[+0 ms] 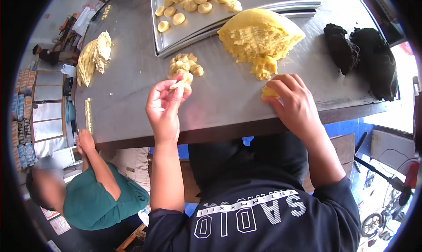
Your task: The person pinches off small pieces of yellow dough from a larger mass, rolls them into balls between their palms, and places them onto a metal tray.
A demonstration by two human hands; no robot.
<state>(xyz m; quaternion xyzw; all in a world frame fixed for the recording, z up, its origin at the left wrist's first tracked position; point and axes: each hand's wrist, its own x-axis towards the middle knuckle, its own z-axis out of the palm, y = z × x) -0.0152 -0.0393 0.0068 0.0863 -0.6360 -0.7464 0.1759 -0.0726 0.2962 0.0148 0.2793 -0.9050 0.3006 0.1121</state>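
Observation:
My left hand (165, 104) is closed in a pinch on a small pale piece of dough (184, 89), just in front of a pile of small pale dough pieces (184, 63) on the steel table (224, 109). My right hand (288, 102) curls over a lump of yellow dough (268, 92) on the tabletop, its fingertips partly hiding it. Just behind that lies a large crumbly mass of yellow dough (259, 36).
Stacked trays (162, 41) holding several round dough pieces are at the back. Black dough masses (373, 60) lie right. A pale two-toned dough lump (88, 60) and a thin dough strip (88, 115) lie left, beside a co-worker in green (101, 203). Another person (52, 54) is farther off.

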